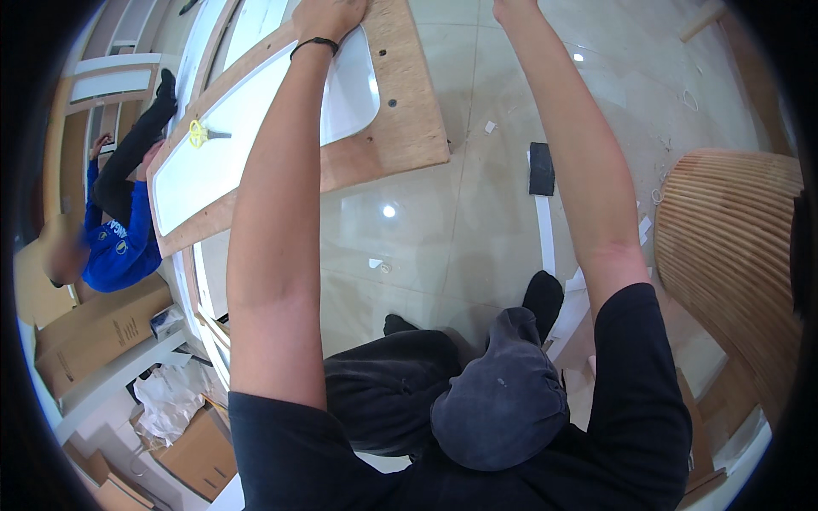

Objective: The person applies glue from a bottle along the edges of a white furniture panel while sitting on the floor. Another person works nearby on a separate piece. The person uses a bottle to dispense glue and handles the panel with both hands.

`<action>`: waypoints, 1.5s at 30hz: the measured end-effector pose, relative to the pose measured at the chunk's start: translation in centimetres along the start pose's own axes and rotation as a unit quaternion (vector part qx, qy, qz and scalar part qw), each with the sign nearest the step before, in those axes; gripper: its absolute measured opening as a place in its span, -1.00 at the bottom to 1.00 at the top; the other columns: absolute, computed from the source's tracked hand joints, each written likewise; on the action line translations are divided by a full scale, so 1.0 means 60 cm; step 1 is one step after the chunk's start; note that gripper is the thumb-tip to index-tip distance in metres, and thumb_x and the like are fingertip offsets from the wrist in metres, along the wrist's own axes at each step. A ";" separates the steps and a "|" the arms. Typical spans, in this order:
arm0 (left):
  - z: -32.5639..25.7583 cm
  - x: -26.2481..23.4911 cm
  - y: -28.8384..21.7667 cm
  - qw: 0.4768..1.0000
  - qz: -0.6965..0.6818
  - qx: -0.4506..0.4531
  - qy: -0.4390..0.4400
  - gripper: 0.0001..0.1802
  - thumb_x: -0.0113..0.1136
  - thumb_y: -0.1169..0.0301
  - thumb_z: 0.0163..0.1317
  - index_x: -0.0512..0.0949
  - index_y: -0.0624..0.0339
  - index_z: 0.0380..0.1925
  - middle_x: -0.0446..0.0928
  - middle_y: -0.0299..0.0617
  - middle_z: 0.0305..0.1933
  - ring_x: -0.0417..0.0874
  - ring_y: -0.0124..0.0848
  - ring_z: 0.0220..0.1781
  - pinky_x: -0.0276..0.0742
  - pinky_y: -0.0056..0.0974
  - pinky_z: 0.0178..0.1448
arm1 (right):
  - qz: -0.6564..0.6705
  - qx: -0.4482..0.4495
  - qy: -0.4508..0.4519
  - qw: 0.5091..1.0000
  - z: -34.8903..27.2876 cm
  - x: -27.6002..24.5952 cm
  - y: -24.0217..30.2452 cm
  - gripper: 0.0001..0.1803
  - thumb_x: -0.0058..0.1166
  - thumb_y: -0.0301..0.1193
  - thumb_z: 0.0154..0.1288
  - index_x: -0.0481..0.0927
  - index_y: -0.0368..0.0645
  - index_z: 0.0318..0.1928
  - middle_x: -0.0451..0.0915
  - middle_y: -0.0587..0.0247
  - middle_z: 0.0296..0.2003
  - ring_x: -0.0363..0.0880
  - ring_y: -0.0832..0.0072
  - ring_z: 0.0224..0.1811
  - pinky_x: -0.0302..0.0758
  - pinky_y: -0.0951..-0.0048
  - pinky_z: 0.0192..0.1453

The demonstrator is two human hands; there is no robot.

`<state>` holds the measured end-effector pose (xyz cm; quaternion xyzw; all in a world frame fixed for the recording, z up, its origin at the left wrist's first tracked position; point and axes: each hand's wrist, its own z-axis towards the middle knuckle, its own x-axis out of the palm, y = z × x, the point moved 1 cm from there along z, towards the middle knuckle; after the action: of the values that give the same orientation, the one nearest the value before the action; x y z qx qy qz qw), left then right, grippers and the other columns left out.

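Note:
Both my arms stretch forward to the upper edge of the view. My left hand (pixel 331 17), with a dark band at the wrist, is over a wooden panel (pixel 411 102) with a glossy white inset; its fingers are cut off by the edge. A pair of scissors with yellow handles (pixel 198 134) lies on the white inset, left of my left forearm. Only the wrist end of my right hand (pixel 515 7) shows, above the tiled floor to the right of the panel. What either hand holds or touches cannot be made out.
A person in a blue top (pixel 123 251) sits at the left. To my right stands a ribbed, curved wooden piece (pixel 724 230). A dark rectangular block (pixel 541 170) and a white strip (pixel 545 234) lie on the floor. Cardboard boxes (pixel 106 341) and crumpled wrapping (pixel 170 400) fill the lower left.

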<state>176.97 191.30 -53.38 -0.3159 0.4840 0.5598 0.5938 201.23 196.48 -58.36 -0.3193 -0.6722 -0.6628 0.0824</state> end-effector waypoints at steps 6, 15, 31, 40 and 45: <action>-0.004 -0.003 0.000 1.000 0.000 -0.005 -0.004 -0.73 -0.09 0.19 0.45 0.52 0.09 -0.20 0.66 0.06 -0.29 0.71 0.11 -0.18 0.60 0.19 -0.11 | 0.024 -0.009 -0.069 0.997 -0.015 0.010 -0.017 -0.43 0.24 -0.15 0.42 0.40 -0.41 0.12 0.65 -0.04 -0.07 0.76 0.23 -0.19 0.81 0.22 -0.39; -0.003 -0.010 -0.001 0.999 -0.005 -0.031 0.025 -0.72 -0.10 0.17 0.47 0.52 0.08 -0.17 0.66 0.12 -0.22 0.69 0.13 -0.13 0.58 0.17 -0.07 | 0.039 -0.113 -0.075 0.990 -0.070 0.013 0.009 -0.36 0.28 -0.20 0.40 0.24 -0.38 0.18 0.59 -0.04 -0.07 0.75 0.26 -0.19 0.82 0.25 -0.37; 0.005 -0.048 -0.019 0.969 -0.097 -0.204 0.095 -0.29 -0.35 -0.12 0.40 0.78 0.03 -0.13 0.74 0.11 -0.06 0.72 0.15 0.02 0.59 0.03 0.14 | -0.023 -0.120 -0.047 0.991 -0.048 0.023 0.009 -0.17 0.32 -0.06 0.36 0.12 -0.41 0.22 0.56 -0.22 -0.02 0.75 0.18 -0.17 0.80 0.27 -0.37; 0.001 -0.032 -0.019 0.973 -0.109 -0.192 0.067 -0.35 -0.30 -0.08 0.42 0.78 0.01 -0.19 0.74 0.12 -0.07 0.72 0.14 0.01 0.60 0.03 0.14 | -0.060 -0.120 0.073 0.988 -0.054 -0.052 0.028 -0.43 0.27 -0.17 0.39 0.34 -0.32 0.12 0.62 0.05 -0.09 0.74 0.32 -0.20 0.79 0.23 -0.36; -0.010 -0.013 -0.006 0.999 0.031 0.009 -0.011 -0.80 -0.02 0.26 0.40 0.52 0.10 -0.20 0.66 0.02 -0.33 0.71 0.08 -0.26 0.58 0.17 -0.21 | -0.142 -0.109 0.067 0.982 -0.020 -0.039 0.093 -0.40 0.31 -0.17 0.31 0.37 -0.33 0.12 0.64 0.01 -0.19 0.76 0.31 -0.24 0.79 0.19 -0.40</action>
<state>177.23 190.40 -52.92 -0.2894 0.4924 0.5765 0.5844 205.68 194.17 -54.79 -0.1825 -0.6274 -0.7570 -0.0036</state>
